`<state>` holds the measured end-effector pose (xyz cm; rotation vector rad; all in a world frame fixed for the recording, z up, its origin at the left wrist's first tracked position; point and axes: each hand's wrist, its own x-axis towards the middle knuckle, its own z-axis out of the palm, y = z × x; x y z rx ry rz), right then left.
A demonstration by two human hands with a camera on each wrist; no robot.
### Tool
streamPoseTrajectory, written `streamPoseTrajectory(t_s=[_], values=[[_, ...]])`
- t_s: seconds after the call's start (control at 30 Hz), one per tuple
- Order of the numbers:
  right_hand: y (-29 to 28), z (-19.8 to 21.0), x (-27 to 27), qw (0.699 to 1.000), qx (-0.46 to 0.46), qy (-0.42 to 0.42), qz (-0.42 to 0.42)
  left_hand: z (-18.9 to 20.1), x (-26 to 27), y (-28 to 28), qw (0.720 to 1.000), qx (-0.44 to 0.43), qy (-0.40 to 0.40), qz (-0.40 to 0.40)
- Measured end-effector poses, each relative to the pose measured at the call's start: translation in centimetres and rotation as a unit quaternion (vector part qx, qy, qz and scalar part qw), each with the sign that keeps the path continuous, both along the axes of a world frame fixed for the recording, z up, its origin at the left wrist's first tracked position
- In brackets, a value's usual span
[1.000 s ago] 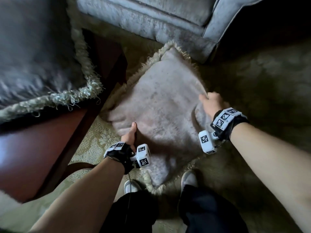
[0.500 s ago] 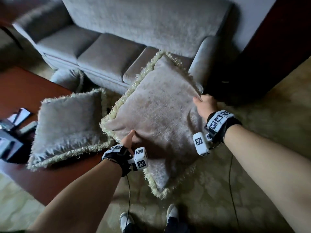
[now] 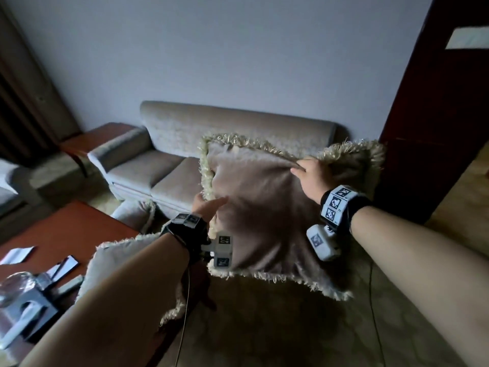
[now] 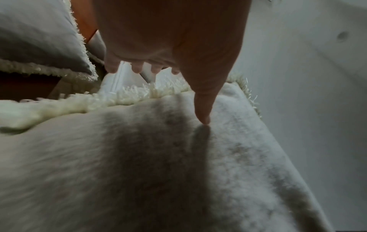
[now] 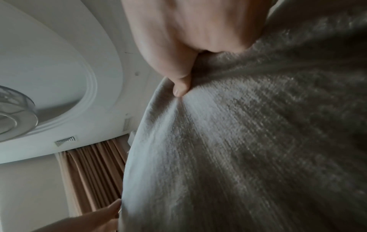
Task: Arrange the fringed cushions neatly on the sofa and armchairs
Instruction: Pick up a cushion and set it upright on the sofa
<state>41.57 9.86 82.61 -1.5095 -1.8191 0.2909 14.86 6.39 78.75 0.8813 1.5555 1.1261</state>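
Two hands lift a square, plush cushion [image 3: 264, 215] with shaggy fringe: left hand [image 3: 205, 207] grips its edge, right hand [image 3: 313, 176] pinches fabric.

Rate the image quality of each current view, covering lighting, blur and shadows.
Head view: dim room, wide-angle bending at the edges, yet the held cushion and sofa read clearly. Left wrist view: motion-smeared cushion fabric, and the left hand casts a dark shadow. Right wrist view: streaky blur on the fabric, right hand soft, ceiling bright.
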Motion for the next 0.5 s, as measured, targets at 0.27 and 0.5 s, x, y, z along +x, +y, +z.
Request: streamPoseTrajectory(t_s=[0.27,0.5], values=[[8.5,0.4,-1.0,1.000,-0.004,0.009,0.002,-1.8,-1.8,7.9,0.998,-0.014,-0.034,-0.048],[19.1,0.3,-2.3,0.996,-0.082,0.011,-0.028,-0.4,-3.3,19.7,0.999,0.020,0.001,-0.034]])
